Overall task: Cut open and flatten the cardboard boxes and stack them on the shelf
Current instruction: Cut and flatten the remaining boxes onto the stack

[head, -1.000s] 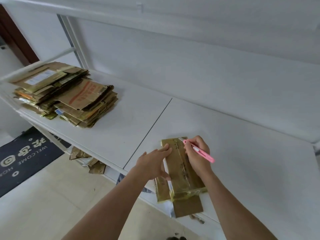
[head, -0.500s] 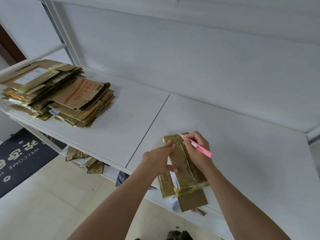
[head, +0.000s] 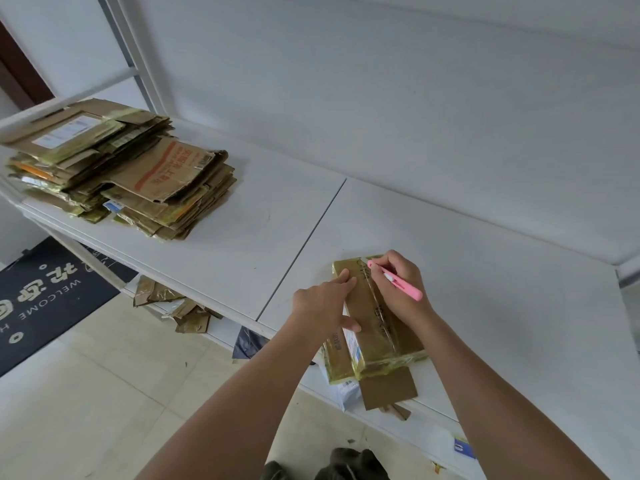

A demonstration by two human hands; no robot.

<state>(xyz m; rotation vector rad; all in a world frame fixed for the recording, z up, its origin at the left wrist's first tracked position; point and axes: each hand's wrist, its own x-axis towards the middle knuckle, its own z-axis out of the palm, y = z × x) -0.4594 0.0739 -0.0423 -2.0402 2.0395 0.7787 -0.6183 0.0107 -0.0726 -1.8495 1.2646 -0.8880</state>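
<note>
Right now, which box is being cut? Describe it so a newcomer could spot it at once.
On the white shelf, right of the seam, near the front edge, lies a tape-wrapped box. Unlike the flattened stack far left, it is whole, with the left hand on it and a pink cutter at its top.

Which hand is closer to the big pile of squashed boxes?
The left hand. It presses on the taped box, on the side facing the pile of flattened boxes. The right hand, holding the pink cutter, is farther from the pile.
</note>
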